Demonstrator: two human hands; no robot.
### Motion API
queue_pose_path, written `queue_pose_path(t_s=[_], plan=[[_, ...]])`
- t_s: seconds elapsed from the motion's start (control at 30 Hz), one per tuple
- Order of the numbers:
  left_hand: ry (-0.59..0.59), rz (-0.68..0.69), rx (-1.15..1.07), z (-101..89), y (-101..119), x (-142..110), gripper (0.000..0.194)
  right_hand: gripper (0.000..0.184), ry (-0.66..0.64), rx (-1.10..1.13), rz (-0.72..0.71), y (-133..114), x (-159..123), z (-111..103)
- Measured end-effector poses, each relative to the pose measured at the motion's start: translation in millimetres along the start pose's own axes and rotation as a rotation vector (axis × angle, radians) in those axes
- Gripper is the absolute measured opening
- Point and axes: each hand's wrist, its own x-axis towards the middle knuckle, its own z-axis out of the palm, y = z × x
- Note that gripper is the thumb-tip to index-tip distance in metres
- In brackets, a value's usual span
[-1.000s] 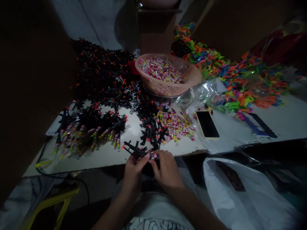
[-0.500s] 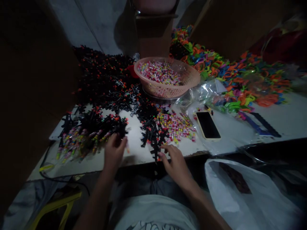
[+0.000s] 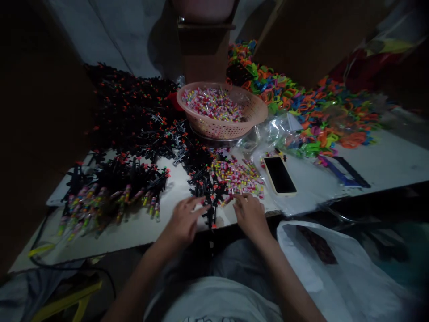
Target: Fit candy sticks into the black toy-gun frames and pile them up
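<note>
My left hand (image 3: 183, 221) reaches to the small black toy guns (image 3: 208, 190) with orange tips at the table's middle. Its fingers are apart, touching or just over the nearest gun. At the front edge of a heap of small pink-and-yellow candy tubes (image 3: 239, 176), my right hand (image 3: 250, 214) has its fingertips closed at the end of one candy tube (image 3: 228, 199). Toy guns with candy tubes attached (image 3: 124, 197) lie in a pile on the left of the table.
A pink basket (image 3: 224, 127) full of candy tubes stands behind the hands. At the back left spreads a big heap of black toy guns (image 3: 134, 107). Bright plastic pieces (image 3: 311, 107), a phone (image 3: 280, 175) and clear plastic bags (image 3: 275, 129) are to the right. A white bag (image 3: 335, 277) hangs below the edge.
My left hand has left the pile on the left and moved right to the loose toy guns. My right hand has shifted from the guns to the candy tubes. The view has swung slightly.
</note>
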Motion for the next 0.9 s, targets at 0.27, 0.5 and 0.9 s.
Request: queue_pose_path(t_s=[0.27,0.5,0.9], plan=[[-0.229,0.157,-0.093,27.8,30,-15,0.074,0.02,-0.046,-0.083,-0.021,21,11,5],[-0.204,0.241,-0.095,27.0,24,-12,0.054,0.017,0.071,-0.009,0.062,27,18,15],[-0.2,-0.038,-0.064,19.7,35,-2,0.037,0.025,0.264,0.21,-0.042,33,20,23]])
